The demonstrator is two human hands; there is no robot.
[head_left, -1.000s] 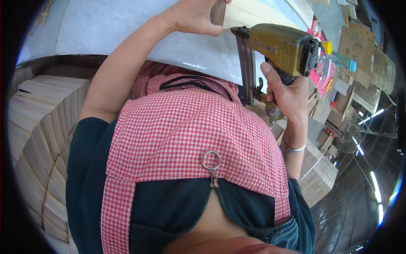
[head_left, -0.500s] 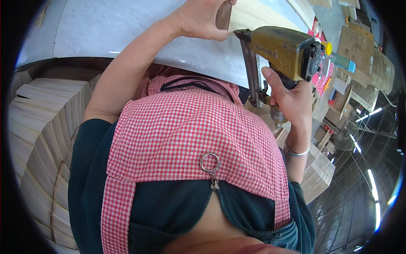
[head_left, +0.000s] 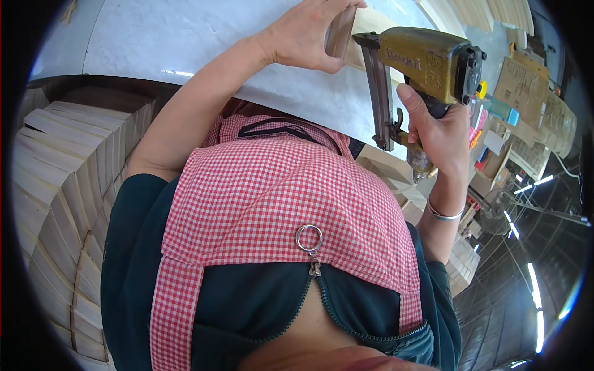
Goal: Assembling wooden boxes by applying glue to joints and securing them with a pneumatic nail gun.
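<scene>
Head view. Your left hand (head_left: 309,34) is clamped on a small wood piece (head_left: 341,31), fingers wrapped round it, holding it upright over the pale table (head_left: 185,37). Your right hand (head_left: 436,133) is closed tight on the grip of the nail gun (head_left: 427,62), index finger lying at the trigger. The gun's nose touches, or sits just beside, the piece on its right face; the exact contact is hidden behind the magazine. A silver bangle (head_left: 445,213) sits on your right wrist.

Stacks of cut wood (head_left: 55,185) stand at your left, more blocks (head_left: 396,173) lie below the gun, and cardboard boxes (head_left: 532,93) crowd the far right. Your checked apron (head_left: 266,204) fills the middle of the frame.

Risk, as judged: your left fingertips sit very near the gun's nose. If the nail runs off line or passes through the thin piece, it may reach those fingers. A tilted nose could make the nail skid or split the wood. If your left grip loosens, the piece may shift on firing.
</scene>
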